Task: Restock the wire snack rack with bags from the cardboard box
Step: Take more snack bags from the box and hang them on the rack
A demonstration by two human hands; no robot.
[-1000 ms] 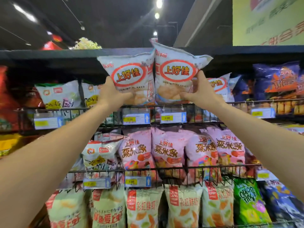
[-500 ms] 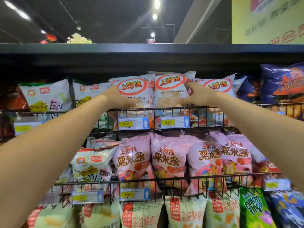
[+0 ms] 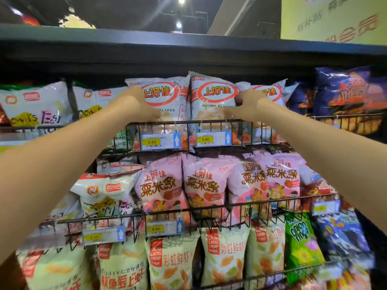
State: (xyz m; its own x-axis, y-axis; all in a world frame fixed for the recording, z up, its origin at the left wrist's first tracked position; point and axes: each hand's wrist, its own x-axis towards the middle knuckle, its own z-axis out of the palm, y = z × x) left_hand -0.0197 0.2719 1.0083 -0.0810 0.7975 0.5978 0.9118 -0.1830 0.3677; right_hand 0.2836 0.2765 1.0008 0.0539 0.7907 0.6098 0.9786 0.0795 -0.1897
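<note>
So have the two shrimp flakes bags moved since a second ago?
Yes. Both shrimp flakes bags came down from in front of the black top shelf into the top wire basket, held by the left hand and right hand.

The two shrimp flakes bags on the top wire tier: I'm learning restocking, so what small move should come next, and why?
Probably let go and draw both hands back. The left shrimp flakes bag and the right shrimp flakes bag stand upright behind the top wire rail, while the left hand and right hand grip them.
</note>
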